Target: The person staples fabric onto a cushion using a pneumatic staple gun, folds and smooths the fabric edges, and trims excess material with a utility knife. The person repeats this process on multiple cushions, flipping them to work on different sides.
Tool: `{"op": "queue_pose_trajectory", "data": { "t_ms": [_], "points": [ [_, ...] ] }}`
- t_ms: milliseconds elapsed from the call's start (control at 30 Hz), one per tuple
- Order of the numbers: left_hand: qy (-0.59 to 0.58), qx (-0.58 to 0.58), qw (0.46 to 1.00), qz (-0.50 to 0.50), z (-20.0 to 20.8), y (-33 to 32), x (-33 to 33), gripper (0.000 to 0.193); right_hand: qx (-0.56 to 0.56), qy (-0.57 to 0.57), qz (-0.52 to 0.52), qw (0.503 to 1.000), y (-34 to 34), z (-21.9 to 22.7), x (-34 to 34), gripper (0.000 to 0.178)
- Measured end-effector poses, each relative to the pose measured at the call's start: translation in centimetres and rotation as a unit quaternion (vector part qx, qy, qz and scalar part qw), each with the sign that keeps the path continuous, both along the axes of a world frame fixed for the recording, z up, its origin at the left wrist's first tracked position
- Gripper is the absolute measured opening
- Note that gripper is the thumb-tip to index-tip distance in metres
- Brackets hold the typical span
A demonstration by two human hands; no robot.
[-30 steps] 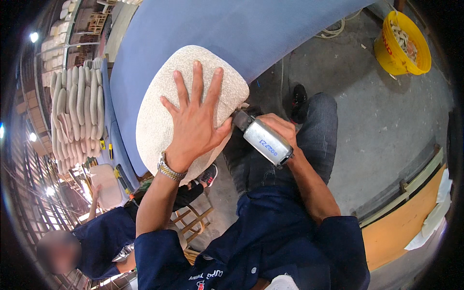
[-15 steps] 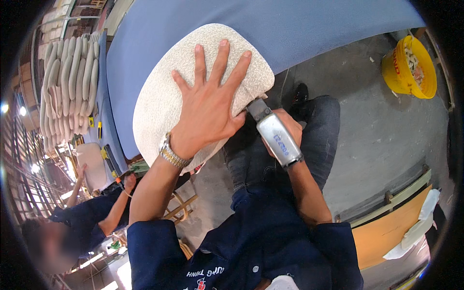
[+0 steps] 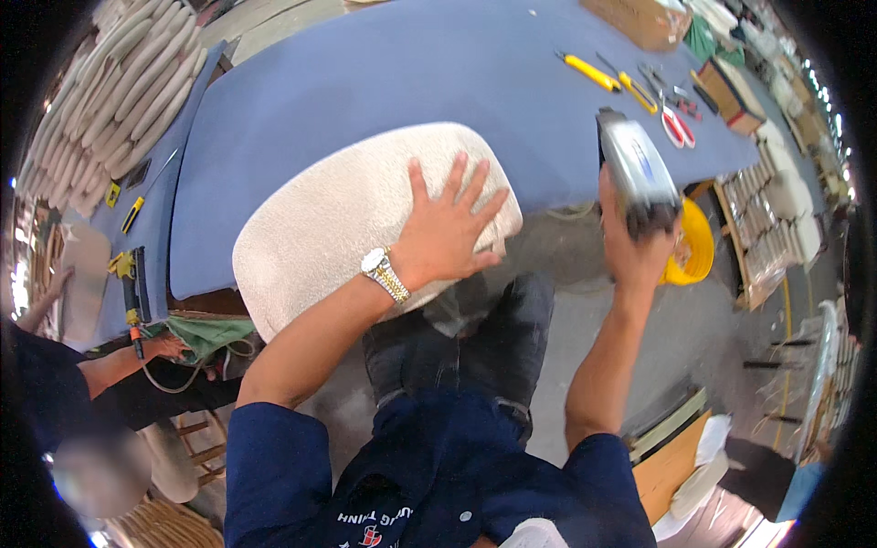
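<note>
L hand spread flat on cushion, ctr frame, overhanging table. R hand clamped on gun, upper rt, nr snips. Risk: cushion might slip off if L pressure eases; gun might hit snips if swung.

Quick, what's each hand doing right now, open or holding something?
Left hand: open, spread on the beige cushion.
Right hand: closed, holding the silver-and-black handheld tool.

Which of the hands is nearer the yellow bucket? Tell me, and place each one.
Right. The right hand, gripping the silver tool, appears just left of the yellow bucket; the left hand is farther left, spread on the cushion.
</note>
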State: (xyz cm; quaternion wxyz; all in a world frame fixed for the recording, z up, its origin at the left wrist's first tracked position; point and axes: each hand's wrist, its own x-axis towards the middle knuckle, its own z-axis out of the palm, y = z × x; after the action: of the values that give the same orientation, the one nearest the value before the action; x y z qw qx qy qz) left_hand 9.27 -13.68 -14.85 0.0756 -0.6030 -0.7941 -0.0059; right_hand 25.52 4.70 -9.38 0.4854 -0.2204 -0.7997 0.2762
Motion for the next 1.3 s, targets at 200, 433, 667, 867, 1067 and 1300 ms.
{"op": "queue_pose_trajectory", "data": {
  "t_ms": [200,433,667,867,1067,1300],
  "points": [
    [-0.101,0.079,0.992,0.005,1.5,-2.2,-6.7,0.074,0.176,-0.289,-0.047,0.94,12.7,-0.3,-14.8,0.038],
    [-0.198,0.081,0.952,0.219,2.7,-7.9,-13.1,0.06,0.123,-0.152,0.072,0.978,11.6,-8.4,-17.9,0.034],
    [-0.292,0.059,0.916,0.27,1.6,-6.7,-15.4,0.047,-0.311,-0.256,0.076,0.912,-4.3,-6.7,-6.4,0.041],
    [-0.442,-0.052,0.855,0.265,3.0,-4.5,-21.0,0.054,-0.46,-0.245,0.09,0.849,-4.6,5.5,-12.0,0.057],
    [-0.792,-0.114,0.552,0.236,1.7,-3.6,-24.1,0.056,-0.311,-0.269,0.093,0.907,-0.9,16.3,-19.7,0.052],
    [-0.837,0.049,0.508,0.197,2.6,-0.2,-21.4,0.057,-0.19,-0.388,0.111,0.895,2.1,16.7,-27.6,0.054]
  ]
}}
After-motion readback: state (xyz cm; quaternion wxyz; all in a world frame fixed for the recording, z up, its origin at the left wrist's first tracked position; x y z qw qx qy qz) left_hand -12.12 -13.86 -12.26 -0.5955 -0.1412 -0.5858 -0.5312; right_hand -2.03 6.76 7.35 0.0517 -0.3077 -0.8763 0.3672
